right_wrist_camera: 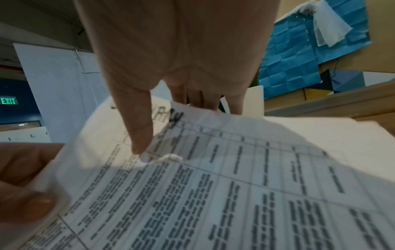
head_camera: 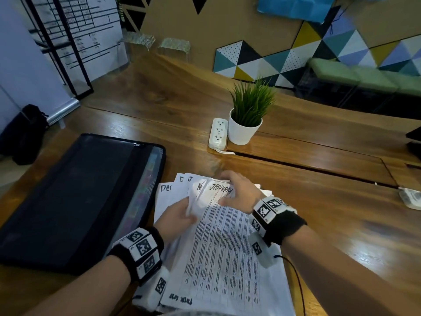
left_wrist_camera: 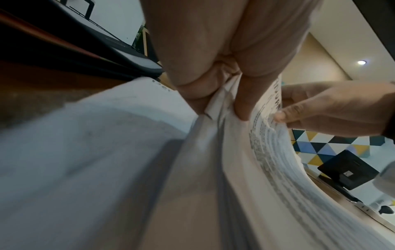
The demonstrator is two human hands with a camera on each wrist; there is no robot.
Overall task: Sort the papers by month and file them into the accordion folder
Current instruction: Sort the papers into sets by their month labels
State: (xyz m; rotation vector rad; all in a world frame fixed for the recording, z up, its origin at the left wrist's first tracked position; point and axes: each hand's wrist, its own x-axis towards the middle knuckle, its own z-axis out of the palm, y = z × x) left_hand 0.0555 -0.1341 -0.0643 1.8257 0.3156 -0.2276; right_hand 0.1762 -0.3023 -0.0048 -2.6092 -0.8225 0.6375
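A fanned stack of printed papers (head_camera: 225,254) lies on the wooden table in front of me, with month names handwritten at the top. The top sheet (right_wrist_camera: 235,177) reads JANUARY. My left hand (head_camera: 180,215) pinches the left edges of several sheets (left_wrist_camera: 215,108), thumb on top. My right hand (head_camera: 237,192) holds the JANUARY sheet's top edge, thumb on its face and fingers behind it. The black accordion folder (head_camera: 75,197) lies flat to the left of the papers, its coloured tabs showing along the right side.
A white power strip (head_camera: 218,133) and a potted plant (head_camera: 247,117) stand beyond the papers. A crumpled white item (head_camera: 410,198) lies at the table's right edge. A dark device (left_wrist_camera: 348,170) sits at the far right.
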